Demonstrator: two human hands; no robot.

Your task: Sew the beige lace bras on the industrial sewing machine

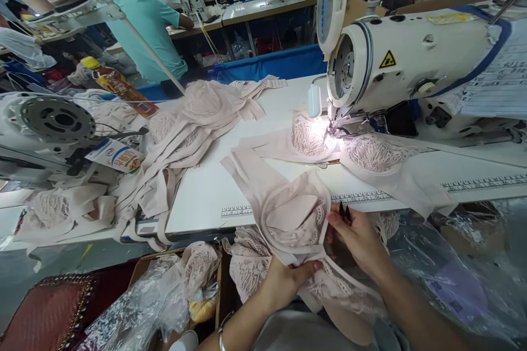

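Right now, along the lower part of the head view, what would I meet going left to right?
Reddish studded seat → crumpled plastic packaging → left hand → right hand → clear plastic with a purple patch.

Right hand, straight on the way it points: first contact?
Right hand meets the upper cup of the held bra, right at its fingertips. Beyond that, probably the white tabletop; depth is unclear.

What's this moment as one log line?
left hand: holding bra | right hand: same bra, dark pointed tool | sewing machine: another bra beneath, brightly lit
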